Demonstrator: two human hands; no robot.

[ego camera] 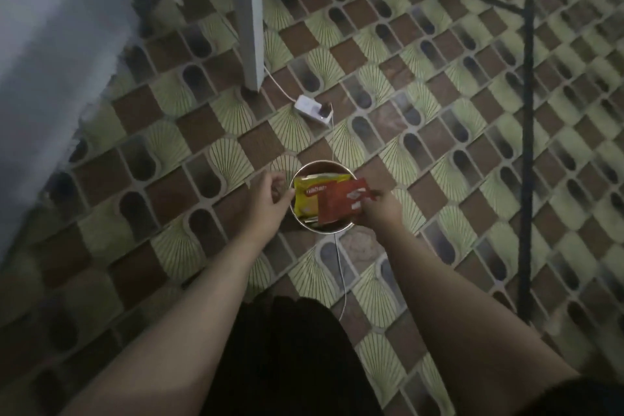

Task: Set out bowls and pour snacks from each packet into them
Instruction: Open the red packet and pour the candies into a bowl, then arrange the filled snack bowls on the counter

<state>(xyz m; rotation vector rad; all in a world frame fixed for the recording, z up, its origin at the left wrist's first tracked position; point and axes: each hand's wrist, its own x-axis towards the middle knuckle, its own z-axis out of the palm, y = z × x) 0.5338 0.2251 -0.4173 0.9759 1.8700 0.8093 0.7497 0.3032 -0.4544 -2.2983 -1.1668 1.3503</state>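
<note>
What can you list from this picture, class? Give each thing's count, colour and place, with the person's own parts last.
bowl: one, metal, held above the floor between both hands.
yellow packet: one, yellow, in the bowl's left half.
red packet: one, red, over the yellow one at right.
power strip: one, white, on the floor beyond the bowl.
cable: one, white, running from the strip toward the person.
post: one, white, upright behind the strip.
floor: brown, green and grey patterned tiles.
left hand: grips the bowl's left rim.
right hand: pinches the red packet.
</note>
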